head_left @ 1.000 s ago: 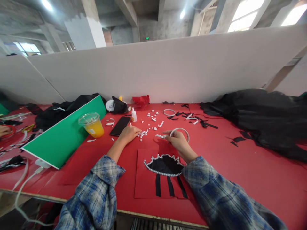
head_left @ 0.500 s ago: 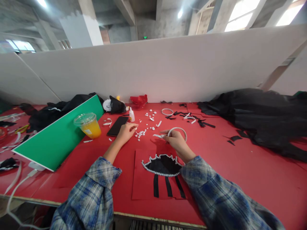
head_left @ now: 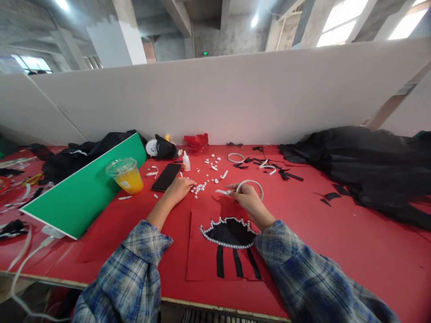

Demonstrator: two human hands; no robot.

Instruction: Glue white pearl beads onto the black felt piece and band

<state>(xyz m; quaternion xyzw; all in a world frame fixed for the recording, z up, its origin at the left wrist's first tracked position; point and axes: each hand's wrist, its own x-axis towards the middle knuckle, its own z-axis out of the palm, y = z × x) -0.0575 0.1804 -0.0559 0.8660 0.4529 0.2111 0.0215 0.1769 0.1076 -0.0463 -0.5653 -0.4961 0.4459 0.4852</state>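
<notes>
My right hand (head_left: 247, 198) grips a white tape roll (head_left: 251, 185), and a short white strip sticks out leftward from its fingers. My left hand (head_left: 178, 188) rests on the red table with its fingers curled, fingertips touching a small pile of white beads (head_left: 198, 188). In front of me lies a red card (head_left: 202, 255) with a black shape edged in white beads (head_left: 229, 232) and black strips below it.
A cup of orange drink (head_left: 126, 175), a green board (head_left: 84, 188), a black phone (head_left: 167, 176) and a small glue bottle (head_left: 185, 161) stand to the left. A second tape ring (head_left: 236, 157), black scraps and black cloth (head_left: 363, 166) lie at the right. A white partition runs behind.
My left hand lifted slightly from the beads and came back down onto them. My right hand holds the tape roll as before. The view shifted slightly.
</notes>
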